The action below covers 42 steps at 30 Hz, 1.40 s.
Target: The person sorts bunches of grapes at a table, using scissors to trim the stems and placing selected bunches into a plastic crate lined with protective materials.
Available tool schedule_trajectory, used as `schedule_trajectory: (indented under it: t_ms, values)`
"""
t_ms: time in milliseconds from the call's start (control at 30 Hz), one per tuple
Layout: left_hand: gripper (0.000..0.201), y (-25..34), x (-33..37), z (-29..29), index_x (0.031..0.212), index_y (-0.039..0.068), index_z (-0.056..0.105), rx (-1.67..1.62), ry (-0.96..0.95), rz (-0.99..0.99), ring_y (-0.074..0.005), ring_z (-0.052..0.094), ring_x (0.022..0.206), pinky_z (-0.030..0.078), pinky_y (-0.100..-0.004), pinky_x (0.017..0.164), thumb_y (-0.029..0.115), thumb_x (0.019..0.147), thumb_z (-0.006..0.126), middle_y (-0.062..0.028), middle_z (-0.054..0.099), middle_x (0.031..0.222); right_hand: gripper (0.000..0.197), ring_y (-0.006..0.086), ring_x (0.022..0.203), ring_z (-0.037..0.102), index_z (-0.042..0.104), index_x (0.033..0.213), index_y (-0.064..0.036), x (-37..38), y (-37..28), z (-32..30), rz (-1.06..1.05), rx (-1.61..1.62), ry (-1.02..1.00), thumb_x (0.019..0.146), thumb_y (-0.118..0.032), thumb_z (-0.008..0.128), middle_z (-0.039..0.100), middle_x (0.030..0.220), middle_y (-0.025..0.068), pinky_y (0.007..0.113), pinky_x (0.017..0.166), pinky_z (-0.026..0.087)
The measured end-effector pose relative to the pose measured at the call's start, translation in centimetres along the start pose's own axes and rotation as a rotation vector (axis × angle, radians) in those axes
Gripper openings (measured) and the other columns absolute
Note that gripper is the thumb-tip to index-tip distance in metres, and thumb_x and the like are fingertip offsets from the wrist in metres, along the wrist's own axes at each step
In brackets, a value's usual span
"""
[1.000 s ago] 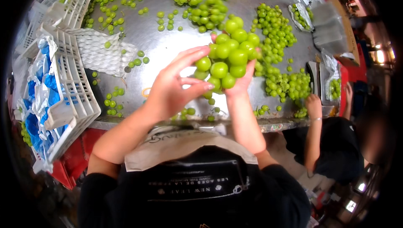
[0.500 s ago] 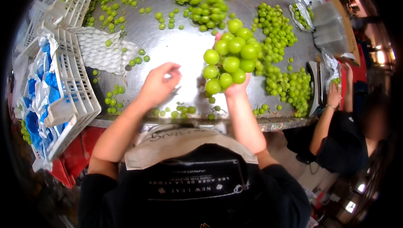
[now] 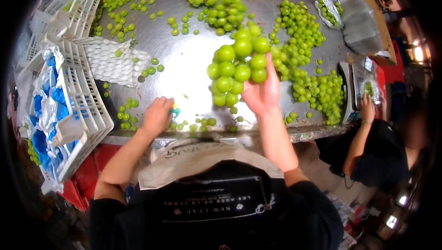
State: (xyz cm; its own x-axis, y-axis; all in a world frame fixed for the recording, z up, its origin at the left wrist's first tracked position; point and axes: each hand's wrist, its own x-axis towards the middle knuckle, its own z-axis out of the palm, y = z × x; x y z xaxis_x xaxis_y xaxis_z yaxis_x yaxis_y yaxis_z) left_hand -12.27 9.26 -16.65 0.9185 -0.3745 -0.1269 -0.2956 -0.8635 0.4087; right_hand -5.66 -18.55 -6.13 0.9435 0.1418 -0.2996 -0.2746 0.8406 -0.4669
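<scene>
A bunch of large green grapes (image 3: 225, 69) hangs in my right hand (image 3: 266, 91), raised above the metal table. My right fingers are partly hidden behind the fruit, and the thumb points up along its side. Lower and to the left, near the table's front edge, my left hand (image 3: 156, 115) is closed around a small teal and yellow thing (image 3: 175, 111). Most of that thing is covered by the fingers, so its kind does not show. Several loose grapes (image 3: 202, 122) lie just to the right of this hand.
A white plastic crate (image 3: 85, 93) with blue and white wrapping stands at the left, beside a white foam net sheet (image 3: 108, 59). More grape bunches (image 3: 301, 24) lie at the back and right. Further right, a co-worker's hand (image 3: 367, 108) is at a scale (image 3: 352, 89).
My left hand has come down and left, and now closes on the teal and yellow thing. The bunch in my right hand has shifted slightly left and turned.
</scene>
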Motion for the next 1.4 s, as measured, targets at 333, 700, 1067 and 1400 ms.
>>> schedule_trajectory:
  t_ms: [333,700,1067,1400]
  values:
    - [0.045,2.1,0.9,-9.3,0.114,0.004,0.057,-0.747,0.087,-0.241,-0.0158,0.056,0.077,0.045,-0.0248,0.072,-0.004,0.07,0.062,-0.006,0.058,0.081,0.043,0.0232,0.11,0.049,0.041,0.127,-0.0055,-0.9,0.1,0.1,0.041,-0.038,-0.029,0.094,-0.033,0.044,0.049,0.121,0.0103,0.039,0.096,0.04]
    - [0.052,11.4,1.8,-18.8,0.114,0.004,0.056,0.122,0.285,0.258,-0.025,0.057,0.08,0.048,-0.0334,0.065,0.003,0.063,0.067,-0.0083,0.06,0.091,0.039,0.0224,0.116,0.045,0.035,0.13,-0.0101,-1.3,0.8,-0.1,-0.015,-0.047,-0.123,0.092,-0.021,0.043,0.047,0.126,0.0087,0.04,0.1,0.035]
    - [0.061,11.6,2.0,-19.2,0.117,0.005,0.054,0.169,0.204,0.248,-0.0267,0.056,0.084,0.048,-0.0351,0.066,-0.004,0.057,0.064,-0.0083,0.059,0.094,0.05,0.0193,0.118,0.044,0.029,0.137,-0.0149,-1.5,1.3,0.2,0.005,-0.182,-0.135,0.091,-0.027,0.044,0.044,0.13,0.0054,0.038,0.098,0.036]
    - [0.058,10.9,2.5,-18.4,0.115,0.004,0.055,0.125,0.221,0.276,-0.0275,0.057,0.081,0.048,-0.0356,0.067,-0.004,0.058,0.064,-0.0093,0.06,0.092,0.051,0.0208,0.117,0.045,0.027,0.138,-0.0144,-1.5,1.7,0.1,0.044,-0.215,-0.174,0.091,-0.026,0.043,0.043,0.131,0.0062,0.041,0.097,0.036]
